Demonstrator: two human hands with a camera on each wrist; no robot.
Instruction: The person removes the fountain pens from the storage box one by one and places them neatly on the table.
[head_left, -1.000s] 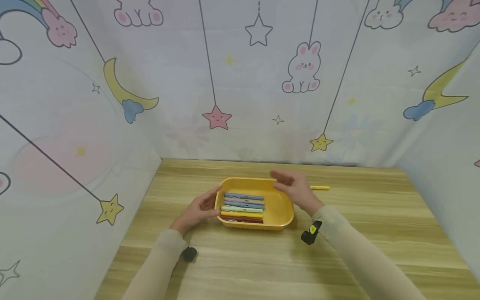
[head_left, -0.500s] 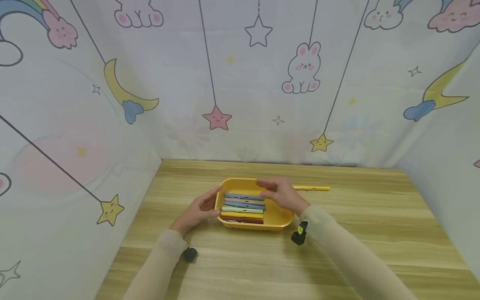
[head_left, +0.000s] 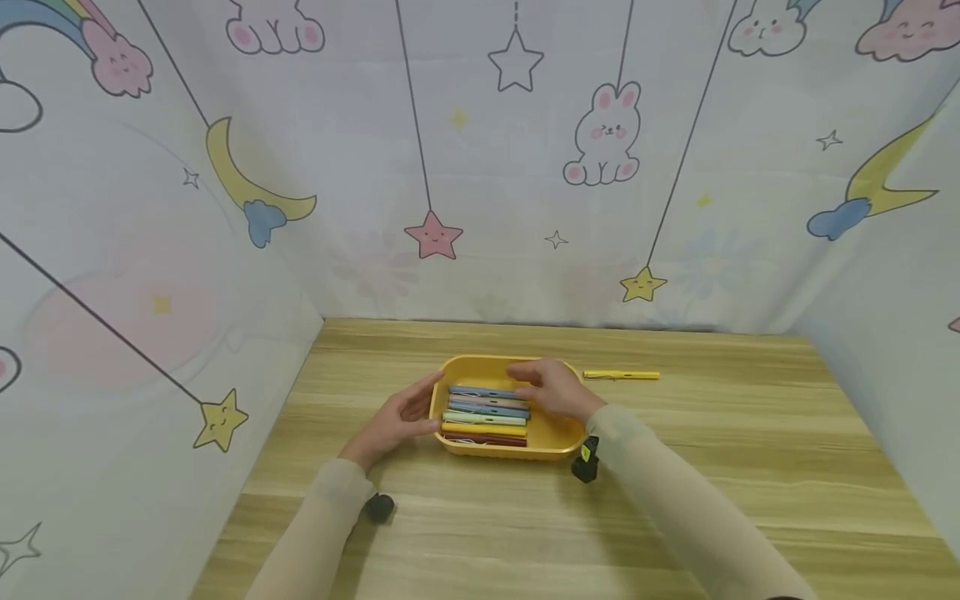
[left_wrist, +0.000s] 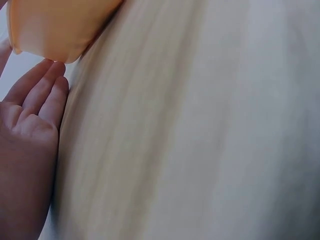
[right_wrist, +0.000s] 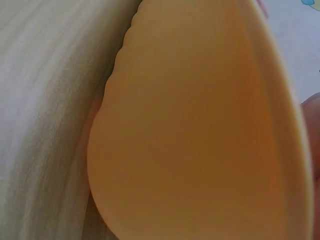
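A yellow plastic basket (head_left: 557, 433) holds a row of several pens, among them a blue pen (head_left: 468, 391), a light green pen (head_left: 483, 420), a yellow pen (head_left: 483, 430) and a dark red pen (head_left: 487, 441). My left hand (head_left: 392, 423) touches the basket's left end, thumb and fingers spread apart; the left wrist view shows straight fingers (left_wrist: 52, 100) at its wall. Over the basket's right half reaches my right hand (head_left: 555, 388), its fingertips near the right end of the rearmost pen, thumb apart from fingers. In the right wrist view, the basket wall (right_wrist: 190, 125) mostly hides this hand.
Another yellow pen (head_left: 622, 375) lies on the wooden table (head_left: 480, 517), behind and right of the basket. A white cloth (head_left: 517, 275) printed with stars and rabbits hangs along the table's back edge and both sides.
My right hand has moved left and lower over the basket, towards the pens' right ends, uncovering the loose yellow pen. The left hand and the basket have stayed put.
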